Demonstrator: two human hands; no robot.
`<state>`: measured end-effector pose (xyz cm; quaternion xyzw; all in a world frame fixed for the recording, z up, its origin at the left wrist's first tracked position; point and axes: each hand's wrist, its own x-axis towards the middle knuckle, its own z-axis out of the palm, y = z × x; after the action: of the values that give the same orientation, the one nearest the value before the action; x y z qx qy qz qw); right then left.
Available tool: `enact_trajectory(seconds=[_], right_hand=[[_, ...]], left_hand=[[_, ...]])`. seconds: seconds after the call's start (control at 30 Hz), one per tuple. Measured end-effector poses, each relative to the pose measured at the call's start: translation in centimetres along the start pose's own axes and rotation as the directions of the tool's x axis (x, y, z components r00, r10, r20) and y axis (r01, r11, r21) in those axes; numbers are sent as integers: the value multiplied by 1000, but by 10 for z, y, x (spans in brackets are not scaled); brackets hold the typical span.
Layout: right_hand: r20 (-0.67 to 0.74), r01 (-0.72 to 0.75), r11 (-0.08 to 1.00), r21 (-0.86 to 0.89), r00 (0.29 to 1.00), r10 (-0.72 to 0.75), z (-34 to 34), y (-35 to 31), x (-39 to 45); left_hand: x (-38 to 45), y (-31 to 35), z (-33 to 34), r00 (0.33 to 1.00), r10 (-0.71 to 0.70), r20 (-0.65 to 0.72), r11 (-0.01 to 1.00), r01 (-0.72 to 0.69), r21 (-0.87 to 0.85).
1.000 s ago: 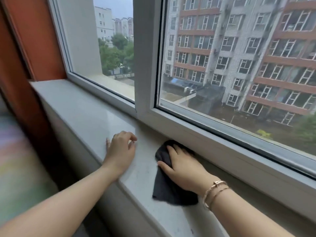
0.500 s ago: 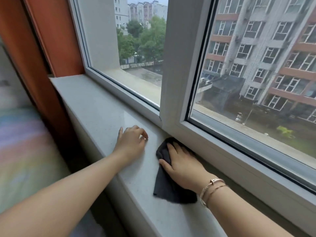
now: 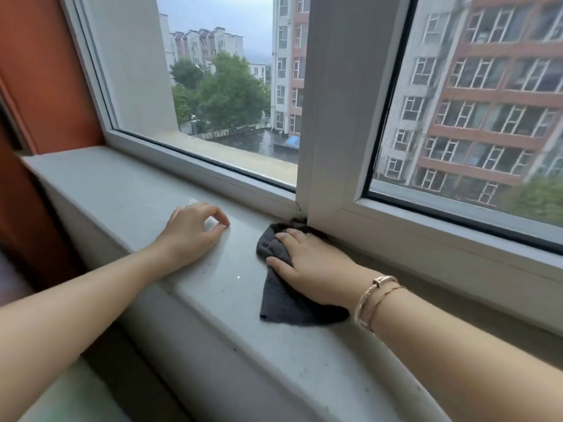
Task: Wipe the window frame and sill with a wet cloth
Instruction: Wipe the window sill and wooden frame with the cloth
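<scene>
Both hands on the sill (image 3: 128, 190): my right hand (image 3: 310, 263) presses flat on the dark cloth (image 3: 286, 303) beneath it to scrub, while my loosely curled, empty left hand (image 3: 192, 229) braces alongside.

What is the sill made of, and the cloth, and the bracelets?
Sill: probably polished stone or a stone look-alike; pale grey, faintly speckled, with a glossy reflection.
Cloth: soft woven fabric, maybe microfibre; dark grey, matte, it folds and bunches under the right hand.
Bracelets: likely metal; thin, gold-coloured, shiny.
</scene>
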<state>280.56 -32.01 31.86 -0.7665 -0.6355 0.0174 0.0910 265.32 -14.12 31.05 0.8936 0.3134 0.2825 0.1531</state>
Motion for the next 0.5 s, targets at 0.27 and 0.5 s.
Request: enact_trajectory(seconds=[0.27,0.5], right_hand=[[56,-161,984,-82,985,166,-16,5,-86],[-17,-113,991,-71,994,112,10,-47,-51]], left_hand=[[-25,-9,-24,998,54,10,998,-54,-21],[-38,-17,-16,995,12,-100,998,-17,-52]])
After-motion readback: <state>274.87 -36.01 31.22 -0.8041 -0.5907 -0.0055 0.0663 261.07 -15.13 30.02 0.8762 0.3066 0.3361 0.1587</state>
